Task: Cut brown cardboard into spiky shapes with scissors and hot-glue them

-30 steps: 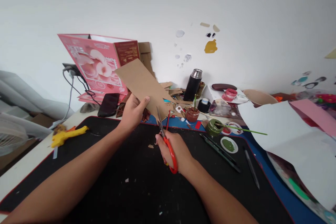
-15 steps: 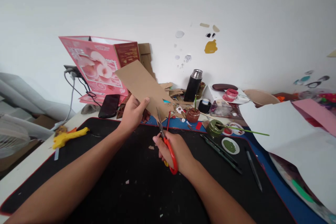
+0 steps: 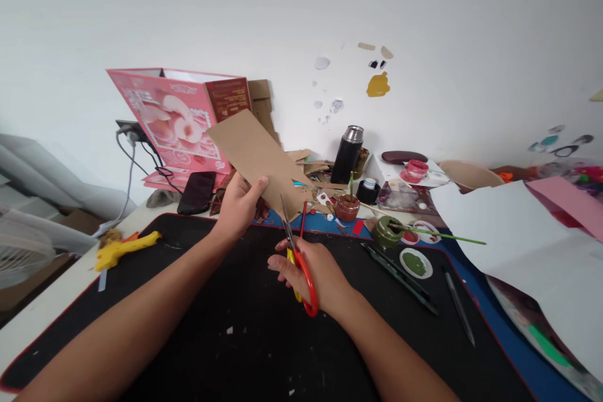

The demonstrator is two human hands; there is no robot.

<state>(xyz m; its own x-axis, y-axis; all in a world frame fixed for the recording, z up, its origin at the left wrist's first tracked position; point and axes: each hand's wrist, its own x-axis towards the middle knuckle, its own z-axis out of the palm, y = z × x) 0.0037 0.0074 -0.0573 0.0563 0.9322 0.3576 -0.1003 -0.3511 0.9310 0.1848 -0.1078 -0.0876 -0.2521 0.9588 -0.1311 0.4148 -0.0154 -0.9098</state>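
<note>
My left hand (image 3: 241,201) pinches a flat piece of brown cardboard (image 3: 257,157) by its lower edge, thumb on the front face. The piece is held up at a slant above the black mat (image 3: 202,326). In my right hand (image 3: 315,273) is a pair of scissors (image 3: 305,279) with red and yellow handles, the blades pointing up at the cardboard's lower corner. The tips overlap the cardboard in view; whether they touch it I cannot tell. A thin red stick (image 3: 303,218) shows just behind the scissors.
A pink box (image 3: 179,119) and a phone (image 3: 196,192) stand back left; a yellow glue gun (image 3: 127,250) lies left. Behind are cardboard scraps and a black flask (image 3: 347,154). To the right are a green paint jar (image 3: 386,232) with a brush, a paint lid (image 3: 415,262) and pens.
My right thumb has lifted away from the other fingers, and more of the yellow handle shows. The cardboard and my left hand have hardly moved.
</note>
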